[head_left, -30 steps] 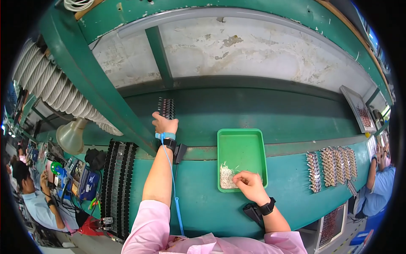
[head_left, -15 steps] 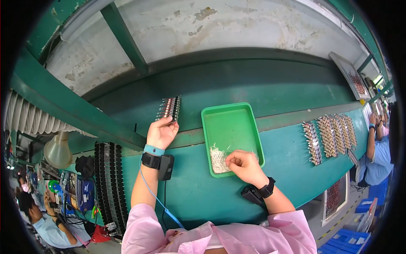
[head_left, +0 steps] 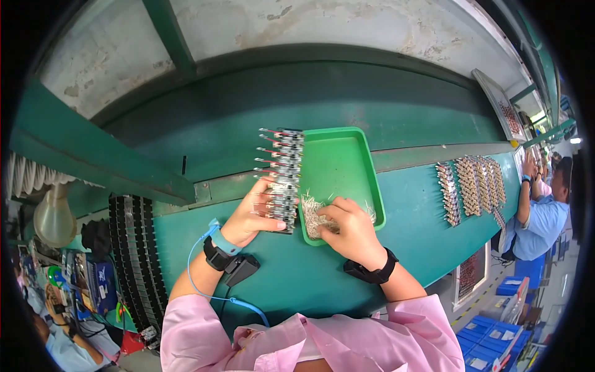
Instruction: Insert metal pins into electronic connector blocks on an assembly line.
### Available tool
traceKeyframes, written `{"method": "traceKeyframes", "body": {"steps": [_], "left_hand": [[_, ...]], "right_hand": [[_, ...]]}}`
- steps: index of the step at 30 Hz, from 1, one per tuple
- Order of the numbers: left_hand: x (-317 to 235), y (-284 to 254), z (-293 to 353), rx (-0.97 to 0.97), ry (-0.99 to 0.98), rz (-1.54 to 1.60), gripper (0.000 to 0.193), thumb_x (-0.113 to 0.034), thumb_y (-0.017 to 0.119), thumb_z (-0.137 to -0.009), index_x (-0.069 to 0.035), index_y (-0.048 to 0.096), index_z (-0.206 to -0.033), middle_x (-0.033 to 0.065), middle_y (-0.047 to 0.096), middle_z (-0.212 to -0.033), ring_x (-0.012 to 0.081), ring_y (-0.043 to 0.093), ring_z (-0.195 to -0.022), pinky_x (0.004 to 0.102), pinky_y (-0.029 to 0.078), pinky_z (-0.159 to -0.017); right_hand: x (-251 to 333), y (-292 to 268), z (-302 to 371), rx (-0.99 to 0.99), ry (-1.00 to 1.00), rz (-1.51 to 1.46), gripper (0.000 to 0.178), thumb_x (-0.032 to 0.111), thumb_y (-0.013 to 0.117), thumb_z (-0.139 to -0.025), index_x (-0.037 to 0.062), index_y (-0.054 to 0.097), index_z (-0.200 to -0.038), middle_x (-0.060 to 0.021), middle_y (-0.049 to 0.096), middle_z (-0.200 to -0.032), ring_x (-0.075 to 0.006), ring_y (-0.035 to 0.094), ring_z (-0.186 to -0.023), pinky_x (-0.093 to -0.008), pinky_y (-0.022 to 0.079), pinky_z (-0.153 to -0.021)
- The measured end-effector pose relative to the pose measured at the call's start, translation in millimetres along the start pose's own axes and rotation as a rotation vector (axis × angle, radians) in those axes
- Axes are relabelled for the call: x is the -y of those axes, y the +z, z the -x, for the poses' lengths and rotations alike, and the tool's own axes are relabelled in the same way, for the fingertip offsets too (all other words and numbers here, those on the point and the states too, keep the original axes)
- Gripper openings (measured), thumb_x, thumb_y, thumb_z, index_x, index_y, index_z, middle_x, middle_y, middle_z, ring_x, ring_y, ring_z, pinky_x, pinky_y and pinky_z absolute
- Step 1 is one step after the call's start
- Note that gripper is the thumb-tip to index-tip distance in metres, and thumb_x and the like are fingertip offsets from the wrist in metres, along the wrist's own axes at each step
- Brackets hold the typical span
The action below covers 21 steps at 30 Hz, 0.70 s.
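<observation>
We see the left hand (head_left: 249, 217) gripping the near end of a strip of small parts (head_left: 287, 164), held at the left edge of the green tray (head_left: 338, 146), while the right hand (head_left: 354, 232) curls over the loose white pieces (head_left: 312, 217); we cannot tell whether it pinches any. If we squeeze the strip too hard, its thin leads could bend, and a hasty right-hand lift could scatter pieces onto the surface (head_left: 310, 291).

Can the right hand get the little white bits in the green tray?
Probably yes. The right hand is right at the white bits, and the tray has no lid. The left hand holds a strip by the tray's left edge.
</observation>
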<state>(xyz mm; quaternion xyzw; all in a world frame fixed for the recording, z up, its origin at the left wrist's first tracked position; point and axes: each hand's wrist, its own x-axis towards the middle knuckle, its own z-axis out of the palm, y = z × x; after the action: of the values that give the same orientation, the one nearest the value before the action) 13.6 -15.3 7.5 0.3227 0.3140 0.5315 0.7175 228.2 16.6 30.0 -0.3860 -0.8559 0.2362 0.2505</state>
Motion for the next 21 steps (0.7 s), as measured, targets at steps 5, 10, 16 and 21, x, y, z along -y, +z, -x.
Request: {"method": "traceKeyframes", "body": {"steps": [5, 10, 16, 21], "left_hand": [[1.2, -4.4, -0.1, 0.073, -0.068, -0.141, 0.08, 0.013, 0.06, -0.064, -0.009, 0.023, -0.131, 0.0106, 0.05, -0.113, 0.0199, 0.051, -0.105, 0.031, 0.044, -0.084], [-0.9, -4.4, -4.2, 0.099, -0.096, -0.154, 0.087, 0.014, 0.059, -0.065, -0.011, 0.015, -0.135, 0.0124, 0.048, -0.118, 0.02, 0.048, -0.109, 0.0312, 0.043, -0.087], [-8.1, 3.5, -2.0, 0.109, -0.145, -0.143, 0.089, 0.012, 0.06, -0.065, -0.012, 0.013, -0.136, 0.015, 0.045, -0.121, 0.0203, 0.047, -0.111, 0.0302, 0.042, -0.087], [-6.6, 2.1, -0.1, 0.187, -0.153, -0.122, 0.084, 0.009, 0.063, -0.064, -0.011, 0.019, -0.132, 0.0134, 0.047, -0.119, 0.0189, 0.049, -0.106, 0.031, 0.043, -0.085]], "right_hand": [[2.2, 5.8, -7.0, 0.021, -0.031, 0.013, 0.015, 0.001, 0.064, -0.061, 0.0053, 0.06, -0.076, -0.0064, 0.051, -0.068, -0.025, 0.051, -0.065, -0.0333, 0.043, -0.057], [4.5, 5.8, -7.5, 0.023, -0.056, 0.053, 0.011, -0.002, 0.062, -0.063, 0.005, 0.059, -0.071, -0.0065, 0.051, -0.067, -0.0247, 0.05, -0.062, -0.0326, 0.042, -0.056], [6.6, 2.4, -8.5, -0.01, -0.038, -0.019, 0.011, -0.004, 0.06, -0.064, 0.0034, 0.057, -0.071, -0.0076, 0.05, -0.066, -0.0242, 0.051, -0.062, -0.0308, 0.042, -0.055], [8.6, -3.1, -9.7, -0.024, 0.115, -0.273, 0.009, -0.006, 0.057, -0.067, 0.0008, 0.055, -0.073, -0.0069, 0.052, -0.067, -0.0182, 0.053, -0.059, -0.0266, 0.043, -0.052]]}}
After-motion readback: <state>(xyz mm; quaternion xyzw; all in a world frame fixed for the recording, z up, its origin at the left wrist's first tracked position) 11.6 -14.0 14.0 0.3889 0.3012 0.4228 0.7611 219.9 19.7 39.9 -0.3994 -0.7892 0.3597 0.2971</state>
